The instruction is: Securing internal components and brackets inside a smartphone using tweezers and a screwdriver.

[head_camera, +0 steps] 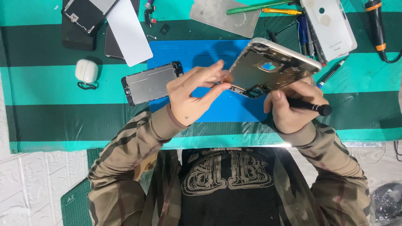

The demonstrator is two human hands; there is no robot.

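The opened phone housing (274, 67) is held above the blue work mat (197, 54), a little to the right of the centre of the table. Its long axis runs diagonally, from the near left end, which is lower, up to the far right end, and its open inner side with the metal frame and small parts faces the camera. The left hand (194, 94) is half open: the thumb and the first fingers pinch the near left edge of the housing, and the other fingers are spread loosely. The right hand (289, 109) is closed around a black tool with a round end (312, 106), which lies almost level and points to the left, toward the near end of the housing; the tip is hidden behind the fingers, so I cannot tell if it touches the phone. This hand also supports the housing from below. On the mat to the left lies a separated phone screen (150, 83), with its metal back side up. Further left, on the green striped table cover (50, 121), there is a white earbud case (86, 70). At the far right a white phone back cover (331, 25) lies beside some screwdrivers (280, 11).
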